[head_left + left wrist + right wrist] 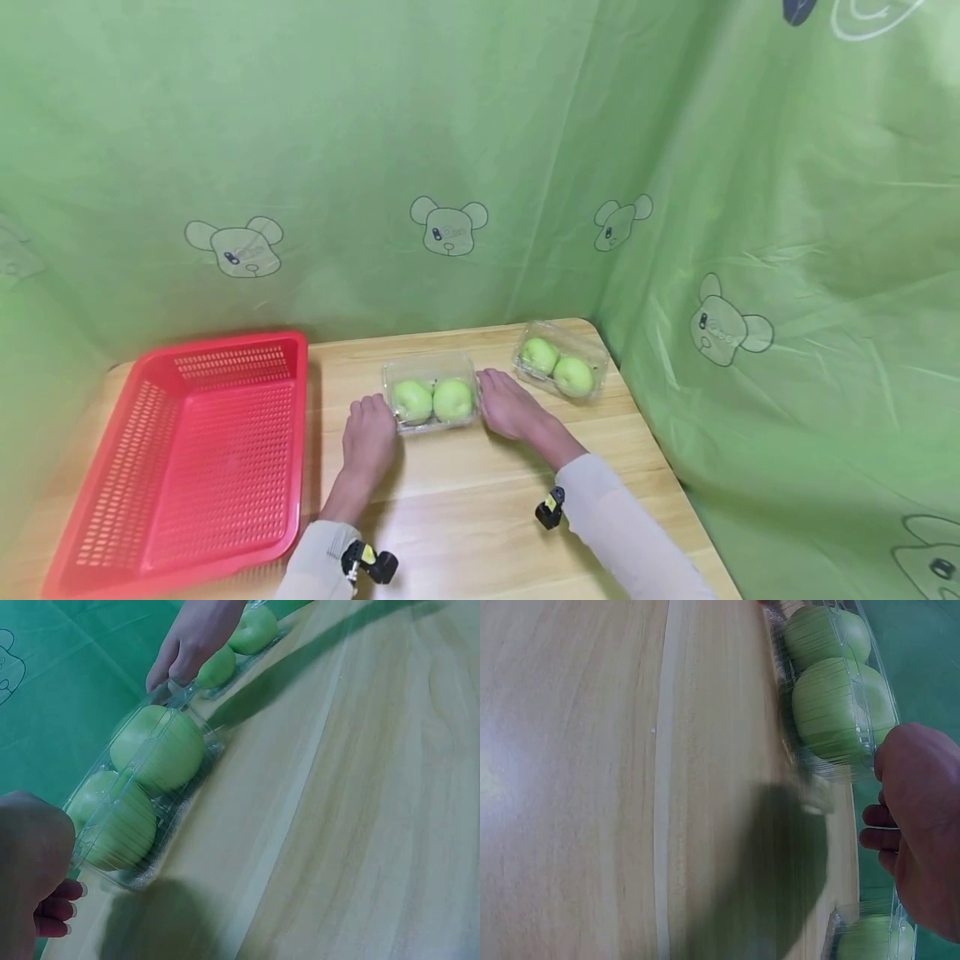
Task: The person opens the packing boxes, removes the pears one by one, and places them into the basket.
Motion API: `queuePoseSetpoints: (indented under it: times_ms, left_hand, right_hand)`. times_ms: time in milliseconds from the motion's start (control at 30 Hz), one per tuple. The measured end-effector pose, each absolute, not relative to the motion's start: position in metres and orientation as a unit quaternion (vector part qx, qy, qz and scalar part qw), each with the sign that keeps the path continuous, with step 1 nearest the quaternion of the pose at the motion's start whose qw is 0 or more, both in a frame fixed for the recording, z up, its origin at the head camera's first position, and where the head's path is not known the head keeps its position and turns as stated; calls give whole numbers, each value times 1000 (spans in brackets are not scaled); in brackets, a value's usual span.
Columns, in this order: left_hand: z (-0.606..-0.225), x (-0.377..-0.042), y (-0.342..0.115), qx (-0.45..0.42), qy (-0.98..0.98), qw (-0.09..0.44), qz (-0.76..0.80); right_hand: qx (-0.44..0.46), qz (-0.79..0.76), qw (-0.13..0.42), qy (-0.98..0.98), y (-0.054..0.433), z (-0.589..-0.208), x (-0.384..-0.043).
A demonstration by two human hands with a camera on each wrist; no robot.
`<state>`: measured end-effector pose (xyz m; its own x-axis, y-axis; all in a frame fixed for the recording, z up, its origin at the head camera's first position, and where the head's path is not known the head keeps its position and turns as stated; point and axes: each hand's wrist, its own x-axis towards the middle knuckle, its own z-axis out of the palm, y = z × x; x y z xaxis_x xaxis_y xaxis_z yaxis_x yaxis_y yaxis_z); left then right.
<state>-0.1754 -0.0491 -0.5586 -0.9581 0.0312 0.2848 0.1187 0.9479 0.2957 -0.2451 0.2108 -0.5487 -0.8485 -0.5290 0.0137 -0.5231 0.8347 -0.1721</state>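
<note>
A clear plastic fruit box [431, 367] with two green apples [453, 401] inside sits near the middle of the wooden table, between both hands. My left hand [370, 435] grips the box's left end; in the left wrist view its fingers [56, 909] curl beside the near corner. At the opposite end, my right hand [512, 406] pinches the box's edge, with the thumb against the plastic in the right wrist view. A second clear box [577, 342], also with two green apples [573, 377], rests at an angle just beyond the right hand.
A large red plastic basket [300, 433] with slotted walls stands on the left of the wooden table [465, 517]. Green curtains [510, 108] printed with bear heads hang behind the table and on both sides. A small black camera [551, 508] is worn at the right wrist.
</note>
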Motion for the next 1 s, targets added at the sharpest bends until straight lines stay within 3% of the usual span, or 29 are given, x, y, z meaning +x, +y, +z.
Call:
queuePoseSetpoints:
  times_ms: [1000]
  left_hand:
    - [-574,-167,-45,-94,-966,218,-100]
  right_hand:
    - [-298,-29,-4,954,219,-551,-240]
